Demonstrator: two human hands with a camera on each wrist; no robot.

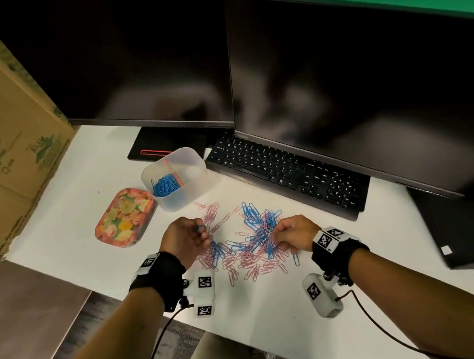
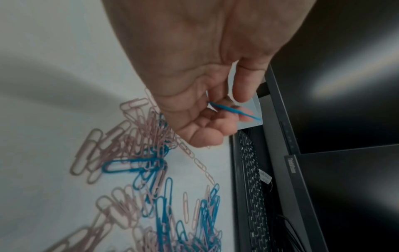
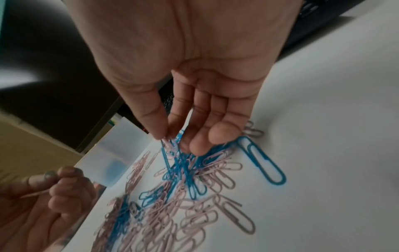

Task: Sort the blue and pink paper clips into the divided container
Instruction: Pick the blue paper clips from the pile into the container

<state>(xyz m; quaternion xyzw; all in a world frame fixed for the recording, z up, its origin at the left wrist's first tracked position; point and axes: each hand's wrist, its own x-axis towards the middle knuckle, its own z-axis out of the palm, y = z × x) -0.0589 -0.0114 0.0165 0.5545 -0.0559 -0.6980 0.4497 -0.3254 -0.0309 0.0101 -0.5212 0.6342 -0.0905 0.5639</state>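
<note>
left hand point(image 2: 194, 102) grips blue clip point(image 2: 233, 110) | right hand point(image 3: 190, 95) pinch possibly pink, blurred

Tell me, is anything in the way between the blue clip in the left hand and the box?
Nothing visible. The left hand pinches a blue paper clip, and only bare white table and a few loose pink clips lie before the open-topped container.
</note>
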